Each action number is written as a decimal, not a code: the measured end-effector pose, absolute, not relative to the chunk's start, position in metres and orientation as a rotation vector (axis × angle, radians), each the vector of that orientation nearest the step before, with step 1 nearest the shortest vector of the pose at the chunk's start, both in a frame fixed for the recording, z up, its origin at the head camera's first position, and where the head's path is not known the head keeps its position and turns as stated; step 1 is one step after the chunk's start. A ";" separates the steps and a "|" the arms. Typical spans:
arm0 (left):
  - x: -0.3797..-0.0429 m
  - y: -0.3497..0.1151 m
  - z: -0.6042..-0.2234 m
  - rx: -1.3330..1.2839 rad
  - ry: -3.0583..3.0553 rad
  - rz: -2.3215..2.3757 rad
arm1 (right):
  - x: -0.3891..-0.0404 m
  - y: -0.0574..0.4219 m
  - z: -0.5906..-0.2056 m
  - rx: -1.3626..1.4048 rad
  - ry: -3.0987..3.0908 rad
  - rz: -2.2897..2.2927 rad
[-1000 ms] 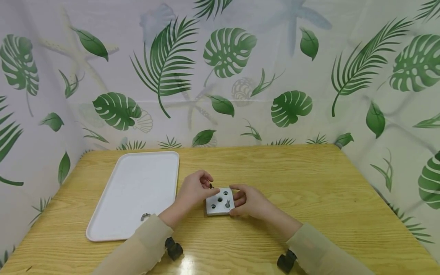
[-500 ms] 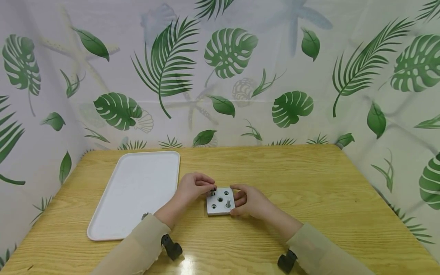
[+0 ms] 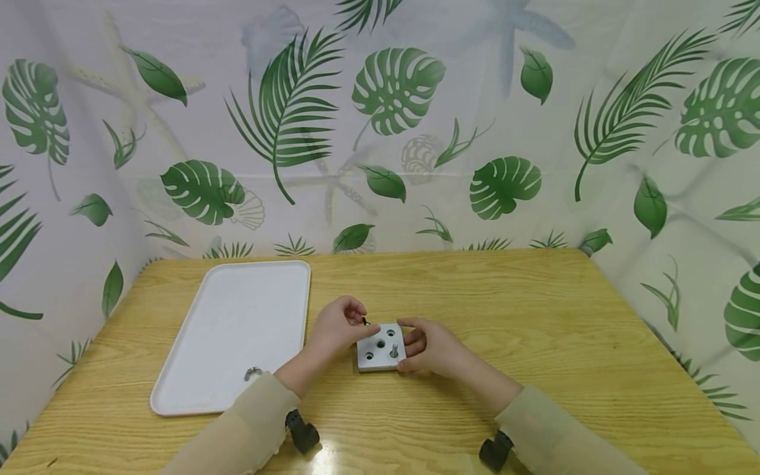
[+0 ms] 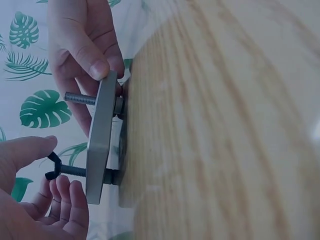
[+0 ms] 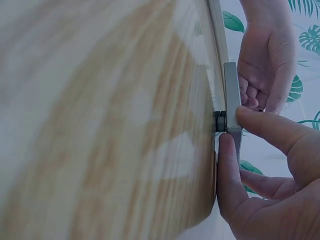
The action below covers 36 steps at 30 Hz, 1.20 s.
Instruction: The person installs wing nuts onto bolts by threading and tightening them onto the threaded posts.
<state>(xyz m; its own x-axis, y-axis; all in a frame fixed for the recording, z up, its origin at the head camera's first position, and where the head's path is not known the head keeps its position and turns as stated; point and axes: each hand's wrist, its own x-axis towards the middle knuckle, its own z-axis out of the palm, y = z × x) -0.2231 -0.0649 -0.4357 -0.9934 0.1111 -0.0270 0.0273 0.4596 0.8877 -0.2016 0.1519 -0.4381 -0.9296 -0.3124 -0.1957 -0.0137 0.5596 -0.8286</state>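
A square metal plate with several holes stands on bolt heads just above the table. Through it rise two bolts; the bare bolt is at the near right corner in the head view. A black wing nut sits on the end of the other bolt, at the far left corner. My left hand has its thumb and curled fingers around this wing nut. With thumb and fingers, my right hand grips the plate's right edge. In the head view, my left thumb covers most of the wing nut.
A white tray lies on the left of the wooden table. On the tray, beside my left sleeve, is a silvery wing nut. Leaf-patterned cloth hangs behind the table.
My left hand turned at the wing nut, uncovering it half a second ago; now the thumb is forward across the plate's corner again. The right hand and the plate stayed put.
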 end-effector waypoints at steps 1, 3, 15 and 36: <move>-0.223 -0.065 -0.435 0.126 2.614 1.593 | -0.202 0.152 -0.438 -0.270 2.475 -1.314; -0.223 -0.064 -0.435 0.135 2.609 1.609 | -0.202 0.152 -0.439 -0.271 2.472 -1.317; -0.225 -0.070 -0.435 0.166 2.502 1.727 | -0.202 0.152 -0.438 -0.263 2.495 -1.290; -0.223 -0.059 -0.440 0.096 2.649 1.542 | -0.201 0.153 -0.438 -0.264 2.491 -1.289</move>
<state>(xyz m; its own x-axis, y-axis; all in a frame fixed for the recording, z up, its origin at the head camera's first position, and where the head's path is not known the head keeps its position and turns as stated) -0.2226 -0.0590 -0.4395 -0.9952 0.0918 -0.0329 0.0167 0.4929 0.8699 -0.2013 0.1531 -0.4384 -0.9307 -0.3075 -0.1981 -0.0159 0.5750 -0.8180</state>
